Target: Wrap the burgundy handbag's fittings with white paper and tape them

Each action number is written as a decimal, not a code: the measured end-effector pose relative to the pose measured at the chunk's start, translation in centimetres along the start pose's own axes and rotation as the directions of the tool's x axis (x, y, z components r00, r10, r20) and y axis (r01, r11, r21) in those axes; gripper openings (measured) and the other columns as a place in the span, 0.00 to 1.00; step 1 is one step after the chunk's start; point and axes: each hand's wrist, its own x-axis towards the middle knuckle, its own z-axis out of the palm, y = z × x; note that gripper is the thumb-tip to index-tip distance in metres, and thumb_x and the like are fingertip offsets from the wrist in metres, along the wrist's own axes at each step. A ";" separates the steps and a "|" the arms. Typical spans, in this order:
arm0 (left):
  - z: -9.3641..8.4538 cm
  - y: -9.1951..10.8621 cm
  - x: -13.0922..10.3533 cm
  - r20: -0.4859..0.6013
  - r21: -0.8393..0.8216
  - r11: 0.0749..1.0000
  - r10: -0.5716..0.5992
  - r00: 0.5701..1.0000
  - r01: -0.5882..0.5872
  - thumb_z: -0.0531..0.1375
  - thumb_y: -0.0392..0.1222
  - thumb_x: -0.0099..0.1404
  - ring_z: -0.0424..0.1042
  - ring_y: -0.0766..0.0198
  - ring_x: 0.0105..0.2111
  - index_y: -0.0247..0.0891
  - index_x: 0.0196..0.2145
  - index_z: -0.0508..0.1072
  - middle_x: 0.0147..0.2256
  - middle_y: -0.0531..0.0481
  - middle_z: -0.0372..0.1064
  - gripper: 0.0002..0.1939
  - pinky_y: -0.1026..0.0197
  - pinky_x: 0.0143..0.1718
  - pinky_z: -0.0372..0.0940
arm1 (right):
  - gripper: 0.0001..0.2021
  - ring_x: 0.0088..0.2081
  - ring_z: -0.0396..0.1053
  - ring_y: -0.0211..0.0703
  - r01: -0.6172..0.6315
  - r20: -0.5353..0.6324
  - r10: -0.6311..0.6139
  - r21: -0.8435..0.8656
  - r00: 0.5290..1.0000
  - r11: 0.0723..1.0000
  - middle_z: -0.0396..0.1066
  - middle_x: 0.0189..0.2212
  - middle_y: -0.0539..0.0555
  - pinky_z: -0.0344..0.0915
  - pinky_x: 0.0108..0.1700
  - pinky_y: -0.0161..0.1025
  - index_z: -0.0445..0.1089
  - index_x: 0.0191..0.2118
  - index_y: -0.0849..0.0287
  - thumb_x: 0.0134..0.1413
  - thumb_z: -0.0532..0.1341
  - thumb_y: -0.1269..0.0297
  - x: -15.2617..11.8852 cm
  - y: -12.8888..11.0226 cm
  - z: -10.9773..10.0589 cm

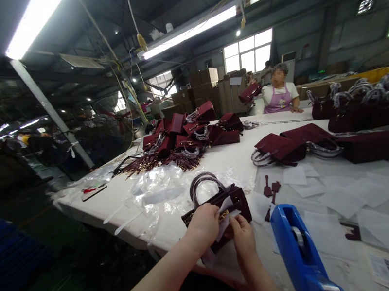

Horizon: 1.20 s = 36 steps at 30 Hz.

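A dark red handbag (242, 203) lies tilted near the table's front edge, its looped handles (206, 183) in a wrapping pointing away from me. Thin white paper (227, 204) sticks up around gold-coloured hardware at the front of the bag. My left hand (204, 223) is closed at the bag's left part, its fingertips at the paper by the hardware. From the right, my right hand (244, 239) pinches the edge of the same paper. Both hands partly hide the bag's front, and what lies under my fingers is not visible.
A blue tape dispenser (304, 259) stands right of my hands, beside loose white sheets (344, 199) and small dark red tags (268, 186). Clear plastic bags (162, 187) and a pile of dark red handbags (181, 136) lie to the left. Across the table is a person in a purple apron (279, 101).
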 end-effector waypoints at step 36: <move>2.3 1.3 0.4 -0.184 -0.083 0.987 -0.154 0.971 0.141 0.57 0.43 0.67 0.71 0.53 0.44 0.39 0.38 0.74 0.41 0.43 0.70 0.08 0.56 0.45 0.64 | 0.15 0.24 0.69 0.34 -0.073 0.089 0.088 -0.162 0.992 0.984 0.70 0.25 0.46 0.69 0.28 0.34 0.71 0.37 0.63 0.65 0.58 0.55 1.2 1.5 -1.1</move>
